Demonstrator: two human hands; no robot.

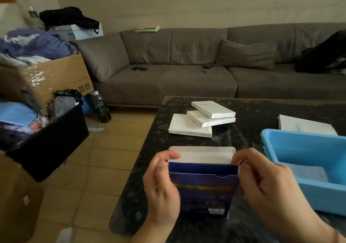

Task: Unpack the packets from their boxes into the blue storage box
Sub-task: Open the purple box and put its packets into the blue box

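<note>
A dark blue box (203, 188) is held upright over the near edge of the dark bench (249, 111). It is gripped on both sides so that it does not tip while it is being opened. The left hand (162, 184) is wrapped round the left side, with the thumb on the front and a fingertip at the top corner. The right hand (262, 182) is wrapped round the right side, and its fingers pinch the top right corner. The white top flap (202, 152) is folded up and back, away from the person, so the mouth of the box is open. What is inside cannot be seen from here, so it cannot be told if a packet is there.

The blue storage box (307, 169) is set just to the right of the hands, probably so a packet can be dropped in with a short reach. It is open at the top. One flat pale thing (310, 173) is lying on its floor, likely a packet. The rest of the floor looks bare.

Three flat white boxes (204, 119) are stacked loosely further back on the bench, out of the way. They look shut. One more white box (307, 124) is lying behind the storage box.

The step in hand seems to be getting the packet out of the dark blue box.
</note>
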